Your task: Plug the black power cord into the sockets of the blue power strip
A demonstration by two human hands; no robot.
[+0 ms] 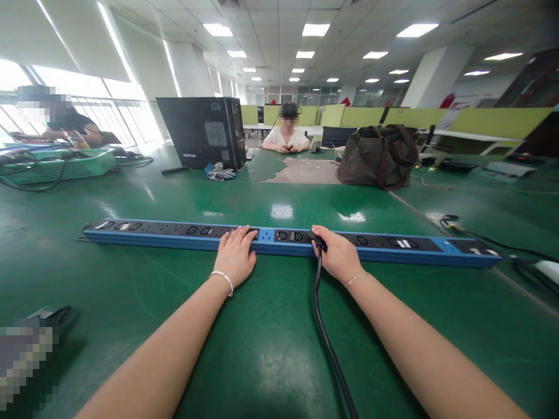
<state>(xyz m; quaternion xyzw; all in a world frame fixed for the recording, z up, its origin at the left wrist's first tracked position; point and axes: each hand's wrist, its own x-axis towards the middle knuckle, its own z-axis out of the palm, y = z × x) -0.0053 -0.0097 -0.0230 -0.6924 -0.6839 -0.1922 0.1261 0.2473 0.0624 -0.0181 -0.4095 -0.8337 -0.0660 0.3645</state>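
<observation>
A long blue power strip (288, 249) with black sockets lies across the green table in front of me. My left hand (236, 254) rests flat on the strip, left of its middle, with fingers stretched over the top. At the strip, right of the middle, my right hand (337, 254) grips a black plug (316, 237). Its thick black cable (324, 326) runs down toward the bottom of the view. The plug is against the socket face, but my fingers partly hide it, so I cannot tell how deep it sits.
Beyond the strip stand a black computer tower (205, 131), work gloves (219, 171) and a dark bag (378, 156). A green basket (82, 166) holds cables at far left. One person (286, 134) sits opposite, another (74, 122) at left. Loose cables (493, 233) lie right.
</observation>
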